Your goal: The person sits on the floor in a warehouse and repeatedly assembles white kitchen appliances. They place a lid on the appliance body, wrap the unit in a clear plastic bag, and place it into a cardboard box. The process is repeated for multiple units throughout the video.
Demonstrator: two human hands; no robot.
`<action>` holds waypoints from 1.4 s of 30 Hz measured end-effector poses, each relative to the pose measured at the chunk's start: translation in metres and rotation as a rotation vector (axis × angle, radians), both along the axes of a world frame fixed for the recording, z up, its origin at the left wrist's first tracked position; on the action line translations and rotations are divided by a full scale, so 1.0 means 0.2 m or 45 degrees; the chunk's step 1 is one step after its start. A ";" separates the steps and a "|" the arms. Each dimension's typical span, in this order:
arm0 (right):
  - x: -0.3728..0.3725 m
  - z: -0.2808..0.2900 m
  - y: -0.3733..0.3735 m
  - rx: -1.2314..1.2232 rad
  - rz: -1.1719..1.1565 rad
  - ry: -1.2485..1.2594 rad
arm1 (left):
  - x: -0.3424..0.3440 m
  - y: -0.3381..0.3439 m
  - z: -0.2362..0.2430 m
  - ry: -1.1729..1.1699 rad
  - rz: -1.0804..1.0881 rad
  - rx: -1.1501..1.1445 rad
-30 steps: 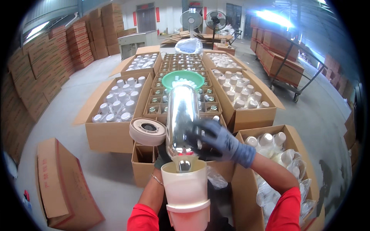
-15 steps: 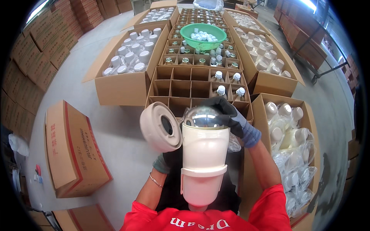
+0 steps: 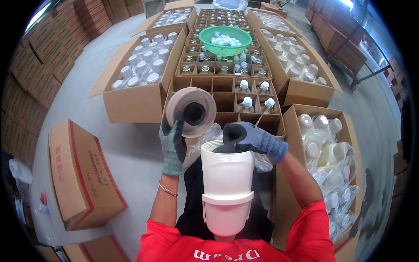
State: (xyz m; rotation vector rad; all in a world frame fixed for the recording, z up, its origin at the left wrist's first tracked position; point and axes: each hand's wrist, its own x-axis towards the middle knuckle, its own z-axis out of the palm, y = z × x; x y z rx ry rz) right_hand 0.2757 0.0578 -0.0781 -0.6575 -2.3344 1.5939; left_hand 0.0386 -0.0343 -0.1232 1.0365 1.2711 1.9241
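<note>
My right hand (image 3: 253, 140) is working at the mouth of the white shell (image 3: 228, 174), with bent, dark-coated fingers reaching over the rim. Half a second ago the silver liner was standing above that rim as a bright dome under this hand; now no dome is showing. I am judging that the liner is sitting down inside the shell — the hand and the dark interior are hiding it, so its seating is remaining unconfirmed. Whether the right fingers are gripping anything, I cannot tell.

My left hand (image 3: 173, 146) is holding the pink collar (image 3: 178, 105), its fingers closing on the lower edge beside the dark centre hole. The collar was hanging just beside the shell; it is now standing farther forward, in front of the divided carton (image 3: 225, 102) and apart from the shell. The shell is staying between my legs, its narrower end pointing toward my red shirt (image 3: 238, 249) and its mouth facing up and away.

For the work, this change is apparently marking the end of lowering the liner and the start of checking its fit. The collar is not yet meeting the shell — fitting is remaining undone.
</note>
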 end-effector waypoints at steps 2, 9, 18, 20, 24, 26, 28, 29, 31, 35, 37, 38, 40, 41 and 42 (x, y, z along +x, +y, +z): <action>0.01 -0.17 -0.03 -0.245 -0.537 0.551 | 0.03 0.03 0.07 -0.052 -0.123 0.018; 0.12 -0.12 -0.24 -0.708 -0.477 0.855 | 0.12 0.09 0.25 0.780 -0.737 0.322; 0.07 -0.28 -0.29 -0.815 -0.435 1.016 | 0.24 -0.08 0.35 1.237 -0.563 0.345; 0.07 -0.33 -0.28 -0.960 -0.408 1.087 | 0.29 -0.09 0.37 1.282 -0.464 0.318; 0.12 -0.09 -0.38 -0.106 -0.520 0.773 | 0.13 -0.05 0.03 0.292 -0.799 -0.052; 0.19 0.11 -0.41 0.366 -0.371 0.618 | 0.24 -0.08 0.02 -0.741 -1.059 -0.206; 0.26 0.31 -0.47 0.625 -0.203 0.557 | 0.30 -0.23 -0.10 -0.159 -0.919 -0.143; 0.32 0.37 -0.50 0.689 -0.093 0.483 | 0.33 -0.31 -0.18 0.127 -0.820 -0.104; 0.38 0.44 -0.60 0.835 0.030 0.454 | 0.39 -0.41 -0.35 0.023 -0.803 -0.178; 0.47 0.45 -0.77 0.962 -0.396 0.234 | 0.35 -0.53 -0.27 1.120 -0.731 -0.279; 0.50 0.46 -0.81 1.079 -0.555 0.126 | 0.38 -0.55 -0.18 0.947 -0.678 -0.423; 0.50 0.45 -0.82 1.084 -0.619 0.047 | 0.38 -0.64 -0.12 0.581 -0.816 -0.417; 0.54 0.36 -0.74 1.566 -0.495 0.049 | 0.49 -0.83 0.24 0.140 -0.987 -0.526; 0.48 0.39 -0.75 1.091 -0.748 -0.121 | 0.56 -0.95 0.27 0.052 -0.991 -0.647; 0.43 0.35 -0.72 1.160 -0.745 -0.135 | 0.61 -1.02 0.26 0.098 -1.067 -0.585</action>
